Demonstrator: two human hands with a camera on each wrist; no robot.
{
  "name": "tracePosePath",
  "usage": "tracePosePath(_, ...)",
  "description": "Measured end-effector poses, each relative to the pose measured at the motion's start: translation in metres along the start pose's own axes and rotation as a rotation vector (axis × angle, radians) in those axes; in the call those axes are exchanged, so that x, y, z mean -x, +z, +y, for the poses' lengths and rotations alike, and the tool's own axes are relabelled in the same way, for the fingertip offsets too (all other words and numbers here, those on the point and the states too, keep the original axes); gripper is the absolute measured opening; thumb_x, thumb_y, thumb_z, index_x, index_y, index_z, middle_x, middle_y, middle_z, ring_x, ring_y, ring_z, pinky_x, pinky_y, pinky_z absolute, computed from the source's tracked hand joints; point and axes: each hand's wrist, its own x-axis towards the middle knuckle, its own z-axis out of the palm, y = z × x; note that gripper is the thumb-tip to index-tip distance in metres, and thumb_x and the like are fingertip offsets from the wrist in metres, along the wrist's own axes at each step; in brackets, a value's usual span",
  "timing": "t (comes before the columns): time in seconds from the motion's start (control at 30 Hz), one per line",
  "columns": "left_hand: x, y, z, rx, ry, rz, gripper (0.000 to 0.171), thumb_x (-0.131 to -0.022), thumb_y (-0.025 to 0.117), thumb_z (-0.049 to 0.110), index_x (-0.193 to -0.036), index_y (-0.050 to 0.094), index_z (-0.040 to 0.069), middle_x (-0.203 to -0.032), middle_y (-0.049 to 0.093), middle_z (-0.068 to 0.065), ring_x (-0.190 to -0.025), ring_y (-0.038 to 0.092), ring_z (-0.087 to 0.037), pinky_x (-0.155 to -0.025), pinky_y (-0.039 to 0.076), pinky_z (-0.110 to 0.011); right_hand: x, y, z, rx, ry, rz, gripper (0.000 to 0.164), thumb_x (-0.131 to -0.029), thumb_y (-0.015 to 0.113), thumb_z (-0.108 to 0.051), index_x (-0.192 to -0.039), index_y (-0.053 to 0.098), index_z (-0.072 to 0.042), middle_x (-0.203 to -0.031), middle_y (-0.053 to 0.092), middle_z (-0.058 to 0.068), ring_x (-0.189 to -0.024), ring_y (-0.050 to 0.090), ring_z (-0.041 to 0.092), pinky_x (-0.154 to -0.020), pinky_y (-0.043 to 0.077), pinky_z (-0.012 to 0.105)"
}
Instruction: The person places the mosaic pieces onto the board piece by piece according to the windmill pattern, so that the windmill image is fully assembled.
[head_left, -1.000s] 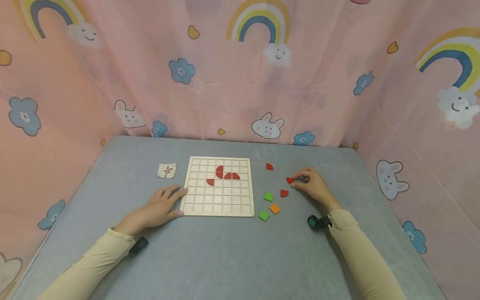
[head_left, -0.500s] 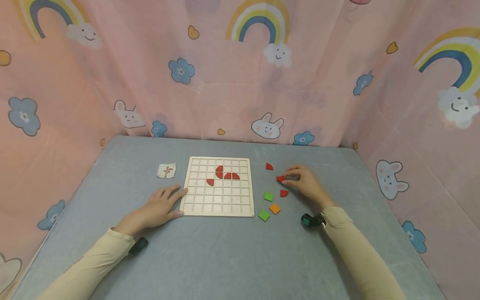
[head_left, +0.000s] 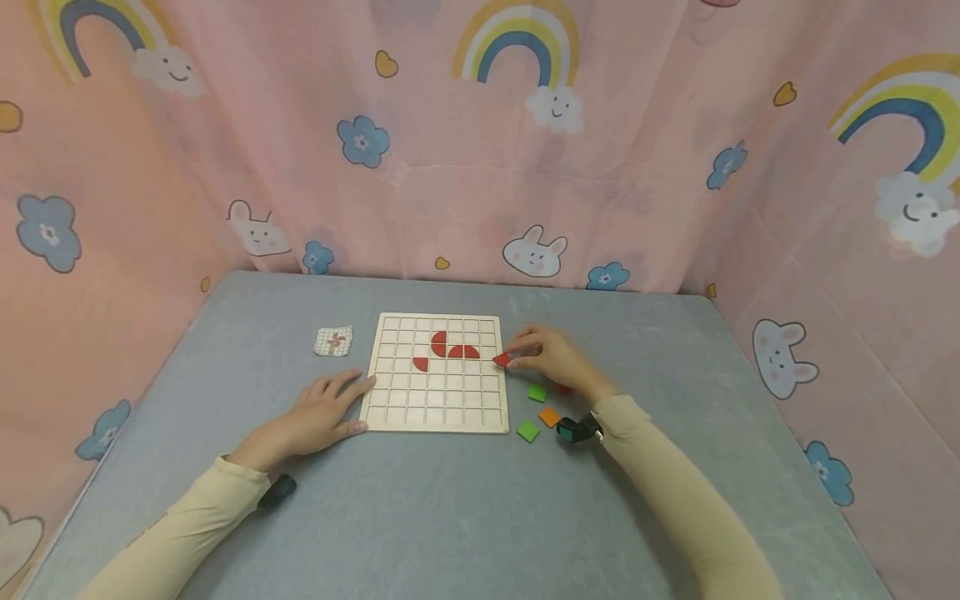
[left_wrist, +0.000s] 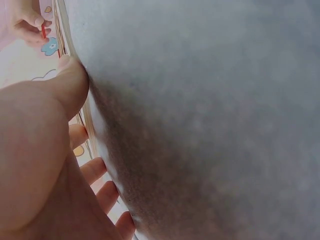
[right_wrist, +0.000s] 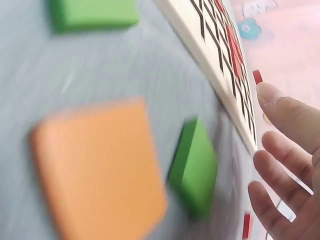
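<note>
In the head view, a light wooden grid board (head_left: 431,408) lies on the grey table, with several red quarter-circle tiles (head_left: 438,350) set in its squares. My left hand (head_left: 315,417) rests at the board's left edge, fingers spread and relaxed; in the left wrist view its thumb (left_wrist: 72,82) touches the rim. My right hand (head_left: 555,358) pinches a red quarter-circle tile (head_left: 501,360) between thumb and fingers at the board's right edge. Under the right wrist another red tile (head_left: 565,389) shows only in part.
Right of the board lie two green square tiles (head_left: 537,392) and an orange square tile (head_left: 550,417), close beneath my right forearm. A small pattern card (head_left: 333,341) lies left of the board. Pink printed curtains (head_left: 420,208) stand around the table.
My right hand has moved left with the pinched red tile, from the loose tiles to the board's right edge. It now covers the far loose red tile. My left hand stays put.
</note>
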Motion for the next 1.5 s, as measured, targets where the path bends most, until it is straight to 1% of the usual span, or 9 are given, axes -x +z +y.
tracePosePath(0.13,0.001,0.0,-0.001,0.007,0.003,0.003,0.071,-0.105,0.067,0.033,-0.162,0.038,0.003,-0.165,0.029,-0.031,-0.143,0.034,-0.059,-0.11,0.03,-0.076,-0.013,0.01,-0.013,-0.038,-0.038,-0.048,0.022,-0.094,0.083,-0.02,-0.116,0.084,-0.014,-0.112,0.07,0.004,-0.098,0.058,0.022,-0.085,0.049,0.036)
tracePosePath(0.3,0.001,0.0,-0.001,-0.002,0.002,0.008,0.071,-0.104,0.069,0.029,-0.162,0.038,0.003,-0.165,0.029,-0.03,-0.143,0.035,-0.058,-0.111,0.03,-0.076,-0.029,0.021,-0.028,-0.094,-0.081,-0.076,0.024,-0.093,0.084,-0.015,-0.116,0.083,-0.009,-0.104,0.07,0.004,-0.087,0.055,0.019,-0.075,0.045,0.03)
tracePosePath(0.4,0.001,-0.001,0.0,-0.008,-0.002,0.002,0.07,-0.104,0.068,0.029,-0.162,0.038,0.003,-0.165,0.029,-0.03,-0.143,0.035,-0.057,-0.11,0.031,-0.075,-0.038,0.027,-0.035,-0.087,-0.108,-0.09,0.023,-0.091,0.085,-0.015,-0.114,0.084,-0.009,-0.101,0.07,0.003,-0.086,0.054,0.018,-0.074,0.045,0.029)
tracePosePath(0.6,0.002,-0.008,0.009,-0.016,-0.012,-0.015,0.068,-0.106,0.067,0.031,-0.162,0.04,0.003,-0.164,0.032,-0.03,-0.143,0.037,-0.057,-0.11,0.033,-0.074,-0.051,0.035,-0.048,-0.01,-0.119,-0.144,0.024,-0.091,0.086,-0.019,-0.115,0.085,-0.014,-0.098,0.069,-0.001,-0.088,0.056,0.016,-0.077,0.046,0.028)
tracePosePath(0.7,0.002,-0.009,0.009,-0.008,-0.015,-0.018,0.068,-0.106,0.067,0.03,-0.162,0.04,0.003,-0.165,0.031,-0.03,-0.144,0.036,-0.057,-0.111,0.031,-0.074,-0.056,0.038,-0.051,-0.008,-0.16,-0.175,0.024,-0.092,0.085,-0.017,-0.116,0.084,-0.013,-0.098,0.068,-0.002,-0.089,0.056,0.014,-0.078,0.046,0.026)
tracePosePath(0.83,0.002,-0.008,0.007,-0.003,0.003,-0.01,0.069,-0.105,0.067,0.032,-0.161,0.04,0.003,-0.163,0.032,-0.031,-0.143,0.035,-0.058,-0.11,0.032,-0.075,-0.062,0.042,-0.053,-0.004,-0.223,-0.201,0.024,-0.092,0.084,-0.014,-0.115,0.084,-0.01,-0.097,0.068,0.001,-0.086,0.054,0.014,-0.075,0.046,0.026)
tracePosePath(0.97,0.001,-0.002,0.0,-0.004,0.008,-0.001,0.07,-0.105,0.067,0.032,-0.162,0.039,0.003,-0.164,0.031,-0.031,-0.143,0.035,-0.058,-0.11,0.031,-0.075,-0.068,0.046,-0.056,0.021,-0.249,-0.216,0.023,-0.09,0.085,-0.015,-0.113,0.085,-0.011,-0.094,0.065,0.001,-0.085,0.054,0.013,-0.076,0.045,0.026)
tracePosePath(1.2,-0.001,0.005,-0.006,-0.006,0.011,0.014,0.072,-0.103,0.069,0.03,-0.162,0.038,0.004,-0.165,0.03,-0.03,-0.144,0.035,-0.058,-0.11,0.031,-0.076,-0.069,0.048,-0.058,0.094,-0.263,-0.225,0.021,-0.091,0.085,-0.017,-0.112,0.085,-0.014,-0.091,0.063,-0.001,-0.084,0.053,0.014,-0.077,0.045,0.027)
tracePosePath(1.5,0.002,-0.006,0.005,-0.002,0.005,-0.006,0.069,-0.105,0.067,0.033,-0.161,0.04,0.003,-0.164,0.031,-0.031,-0.143,0.035,-0.059,-0.11,0.031,-0.076,-0.07,0.048,-0.063,0.158,-0.293,-0.24,0.022,-0.095,0.081,-0.012,-0.117,0.084,-0.014,-0.091,0.063,0.0,-0.085,0.051,0.013,-0.079,0.044,0.026)
